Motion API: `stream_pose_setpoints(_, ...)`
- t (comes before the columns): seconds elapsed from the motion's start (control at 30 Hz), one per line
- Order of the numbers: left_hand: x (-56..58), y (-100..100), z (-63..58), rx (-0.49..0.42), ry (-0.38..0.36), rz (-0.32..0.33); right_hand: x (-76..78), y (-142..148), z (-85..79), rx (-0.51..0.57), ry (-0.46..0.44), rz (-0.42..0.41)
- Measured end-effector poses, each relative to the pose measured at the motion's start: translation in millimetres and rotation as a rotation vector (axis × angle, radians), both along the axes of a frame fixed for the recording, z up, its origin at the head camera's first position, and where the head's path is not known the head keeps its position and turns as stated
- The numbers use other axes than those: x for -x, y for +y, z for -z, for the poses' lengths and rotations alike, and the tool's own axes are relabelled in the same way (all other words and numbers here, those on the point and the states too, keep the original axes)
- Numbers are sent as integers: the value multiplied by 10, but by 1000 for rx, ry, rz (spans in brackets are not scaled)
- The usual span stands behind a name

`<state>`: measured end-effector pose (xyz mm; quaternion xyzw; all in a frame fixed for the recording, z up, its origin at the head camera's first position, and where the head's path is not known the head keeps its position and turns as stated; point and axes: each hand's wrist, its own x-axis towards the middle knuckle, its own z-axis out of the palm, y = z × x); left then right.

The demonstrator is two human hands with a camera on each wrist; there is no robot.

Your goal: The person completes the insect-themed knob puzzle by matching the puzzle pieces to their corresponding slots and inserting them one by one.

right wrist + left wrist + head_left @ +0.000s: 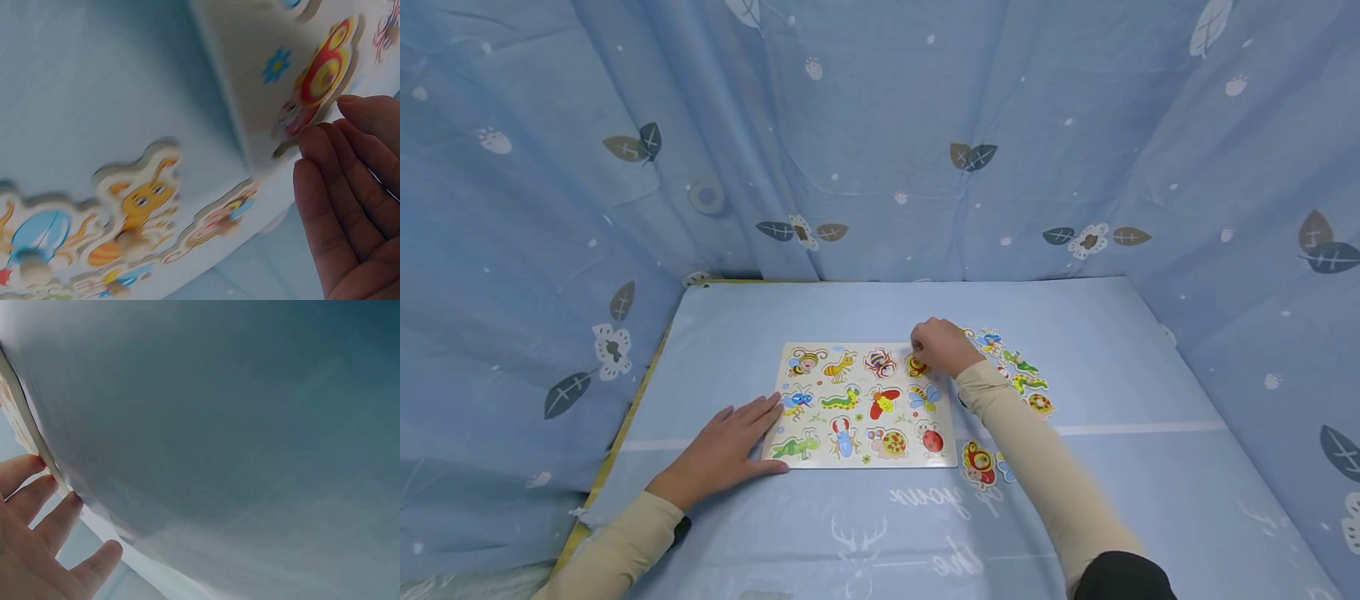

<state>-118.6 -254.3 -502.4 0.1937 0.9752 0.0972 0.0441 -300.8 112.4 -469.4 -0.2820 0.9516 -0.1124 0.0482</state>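
A flat puzzle board (816,346) with several printed insect pictures lies on the table. My left hand (730,442) rests at its left edge with fingers spread; in the left wrist view the fingertips (75,499) touch the board's side. Over the board's top right corner is my right hand (947,346), beside the red-and-yellow butterfly picture (325,75). Its fingers bend slightly and the thumb stands apart, with nothing visible between them. Loose wooden pieces lie right of the board, among them an orange ant (140,212) and a blue beetle (44,234), both with knobs.
More loose pieces spread right of the board: a green caterpillar (1028,383), a snail (1040,404) and a butterfly piece (978,463) near the lower right corner. My right forearm partly covers others. A pale blue cloth (715,500) covers the table; blue curtains (880,125) surround it.
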Motion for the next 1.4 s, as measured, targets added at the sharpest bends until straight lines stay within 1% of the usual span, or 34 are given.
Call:
stream_pose_setpoints(0.3, 10, 1, 3, -4, 7, 8, 124, 325, 25, -10, -15, 117)
stream_pose_setpoints(0.4, 16, -6, 25, -4, 13, 11, 152, 382, 25, -5, -7, 147)
stream_pose_setpoints(0.63, 20, -33, 75, -8, -4, 2, 213, 509, 53, -2, 22, 195)
stream_pose_setpoints(0.8, 17, -26, 66, -8, -11, -3, 262, 601, 123, -8, 34, 245)
stream_pose_setpoints(0.97, 10, -16, 53, -5, -3, 0, 289, 632, 126, -23, 15, 298)
stream_pose_setpoints(1.13, 1, -3, 47, 0, -5, -10, 307, 619, 123, -14, 34, 284)
stream_pose_setpoints(1.3, -8, 3, 14, 1, -5, -14, 320, 556, 122, -2, 37, 249)
stream_pose_setpoints(1.4, -13, 6, -5, -2, -3, -9, 318, 516, 129, -12, 53, 247)
